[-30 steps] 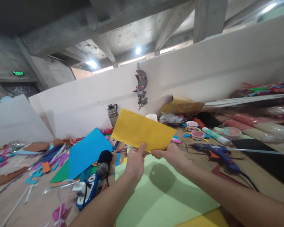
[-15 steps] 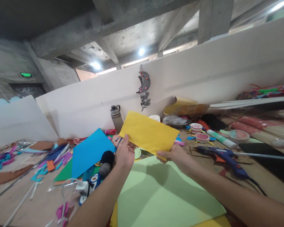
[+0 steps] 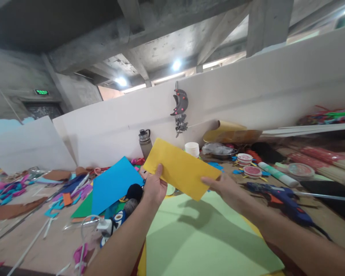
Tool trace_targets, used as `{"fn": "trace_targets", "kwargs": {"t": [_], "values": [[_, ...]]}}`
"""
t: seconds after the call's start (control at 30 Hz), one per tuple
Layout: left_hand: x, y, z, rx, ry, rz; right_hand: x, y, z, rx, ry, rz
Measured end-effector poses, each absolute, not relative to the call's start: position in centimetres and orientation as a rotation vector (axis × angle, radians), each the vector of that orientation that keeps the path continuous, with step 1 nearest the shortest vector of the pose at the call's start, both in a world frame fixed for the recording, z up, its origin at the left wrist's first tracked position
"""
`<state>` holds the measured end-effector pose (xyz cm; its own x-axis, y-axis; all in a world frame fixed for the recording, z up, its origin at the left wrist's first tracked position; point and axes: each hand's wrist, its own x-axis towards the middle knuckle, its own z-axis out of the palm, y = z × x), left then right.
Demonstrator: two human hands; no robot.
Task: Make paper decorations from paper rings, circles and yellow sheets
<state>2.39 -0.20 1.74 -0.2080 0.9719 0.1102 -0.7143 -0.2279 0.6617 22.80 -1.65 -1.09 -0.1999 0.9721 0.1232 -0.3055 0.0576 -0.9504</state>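
Observation:
A yellow sheet of paper [image 3: 184,165] is held up in the air, tilted down to the right. My left hand [image 3: 156,186] pinches its lower left edge, with the thumb on the near face. At its right edge my right hand [image 3: 222,188] grips it, thumb in front and the other fingers mostly hidden. Below lies a large pale green sheet [image 3: 207,237] on top of yellow sheets, and the shadow of my hands and the paper falls on it.
To the left are a blue sheet [image 3: 115,186], a white plug [image 3: 104,226] with a cable and felt scraps. On the right lie a blue glue gun [image 3: 281,201] and a glue stick tube [image 3: 277,174]. A bottle [image 3: 145,142] and white paper cups [image 3: 192,148] stand at the back.
The yellow paper has turned a little, and its lower right corner now hangs lower. My right hand has shifted up along its right edge. The whole view has moved slightly left.

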Motion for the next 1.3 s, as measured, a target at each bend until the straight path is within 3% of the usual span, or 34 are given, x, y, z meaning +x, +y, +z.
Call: {"fn": "trace_targets", "kwargs": {"t": [0.33, 0.6, 1.3], "values": [[3.7, -2.0, 0.9, 1.036, 0.699, 1.144, 24.4, -1.8, 0.9, -0.940, -1.262, 1.463], [4.7, -2.2, -0.2, 1.091, 0.752, 1.027, 24.0, -2.7, 1.1, -0.938, -1.058, 1.357], [3.6, -1.3, 0.5, 0.900, 0.805, 1.116, 24.0, -0.7, -1.1, -1.047, -1.171, 1.326]]}}
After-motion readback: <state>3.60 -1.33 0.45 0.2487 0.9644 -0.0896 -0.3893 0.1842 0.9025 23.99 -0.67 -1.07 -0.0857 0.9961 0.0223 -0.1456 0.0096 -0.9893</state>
